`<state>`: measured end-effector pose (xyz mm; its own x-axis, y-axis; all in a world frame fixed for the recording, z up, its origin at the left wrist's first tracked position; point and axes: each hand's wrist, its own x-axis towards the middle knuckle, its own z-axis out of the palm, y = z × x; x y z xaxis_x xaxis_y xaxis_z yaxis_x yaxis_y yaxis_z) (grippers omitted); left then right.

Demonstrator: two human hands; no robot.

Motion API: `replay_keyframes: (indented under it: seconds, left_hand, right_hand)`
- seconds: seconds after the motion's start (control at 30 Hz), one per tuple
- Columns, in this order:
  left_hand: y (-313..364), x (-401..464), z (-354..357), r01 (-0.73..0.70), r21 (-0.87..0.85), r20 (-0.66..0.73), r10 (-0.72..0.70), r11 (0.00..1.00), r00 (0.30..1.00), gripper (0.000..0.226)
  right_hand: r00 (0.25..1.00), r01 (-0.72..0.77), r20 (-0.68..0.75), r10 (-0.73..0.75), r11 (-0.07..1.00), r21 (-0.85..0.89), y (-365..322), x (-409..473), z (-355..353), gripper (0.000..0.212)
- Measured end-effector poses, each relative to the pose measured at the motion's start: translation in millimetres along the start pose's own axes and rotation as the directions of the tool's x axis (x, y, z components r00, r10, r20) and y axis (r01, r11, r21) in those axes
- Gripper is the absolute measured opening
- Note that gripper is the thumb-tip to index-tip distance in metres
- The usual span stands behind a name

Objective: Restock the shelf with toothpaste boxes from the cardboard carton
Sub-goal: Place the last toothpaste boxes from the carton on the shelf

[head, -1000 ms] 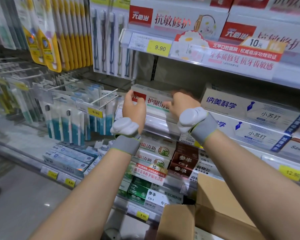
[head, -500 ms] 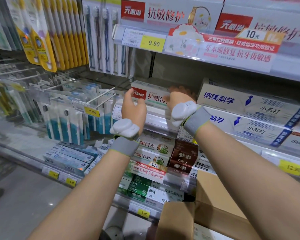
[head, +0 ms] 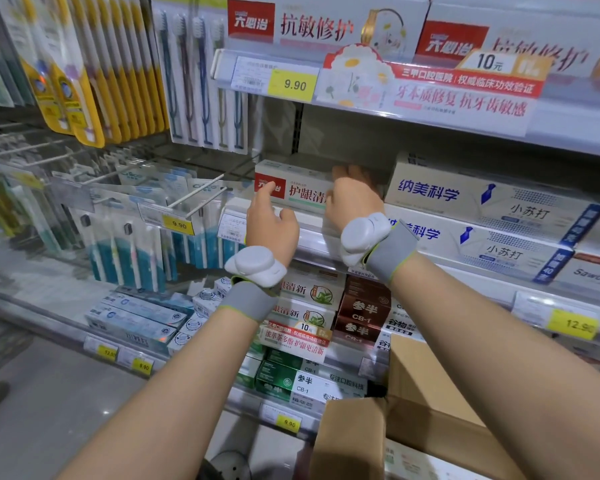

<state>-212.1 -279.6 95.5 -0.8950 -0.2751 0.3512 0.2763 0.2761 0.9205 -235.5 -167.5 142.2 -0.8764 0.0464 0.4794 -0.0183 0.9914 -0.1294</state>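
A: Where is the toothpaste box [head: 300, 188]?

B: It lies flat on the middle shelf [head: 312, 242], red logo panel at its left end, just left of the stacked white-and-blue boxes [head: 478, 202]. Both hands are on it.

A: How do the fingers lie?

B: The left hand [head: 272, 225] has its index finger stretched out, the tip touching the red panel; the other fingers curl loosely and the thumb sticks out to the right. It pinches nothing. The right hand [head: 352, 199] reaches over the box's right part, fingers bent down across the top edge; whether they truly grip it, one cannot tell, since the fingertips are hidden behind the box.

A: And the carton?

B: The cardboard carton [head: 430, 420] sits low at the right, flaps open, beneath the right forearm. Each wrist carries a grey band with a white device.

A: Anything nearby?

B: Toothbrushes [head: 201, 81] hang at upper left, and a yellow 9.90 price tag [head: 293, 84] sits on the upper shelf edge.
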Motion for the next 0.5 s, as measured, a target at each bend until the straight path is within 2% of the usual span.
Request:
replay_keyframes:
  seconds: [0.13,0.27,0.4,0.5]
  left_hand:
    - [-9.2,-7.0,4.5,-0.227,0.206,0.051,0.222,0.952,0.974,0.047]
    - [-6.3,-17.5,9.5,-0.41,0.384,0.146,0.384,0.827,0.912,0.033]
    - [-4.7,-29.1,19.8,-0.566,0.384,0.324,0.468,0.73,0.822,0.021]
    - [-3.8,-39.2,29.1,-0.707,0.281,0.448,0.562,0.649,0.695,0.015]
  right_hand:
    - [0.991,0.12,-0.077,-0.112,0.987,0.107,4.8,-23.7,-5.0,0.032]
    - [0.96,0.265,-0.142,-0.243,0.949,0.169,18.3,-55.4,-6.2,0.029]
    - [0.953,0.275,-0.186,-0.241,0.943,0.186,44.2,-89.5,-3.3,0.024]
    - [0.948,0.296,-0.169,-0.271,0.945,0.14,70.0,-114.9,-2.2,0.027]
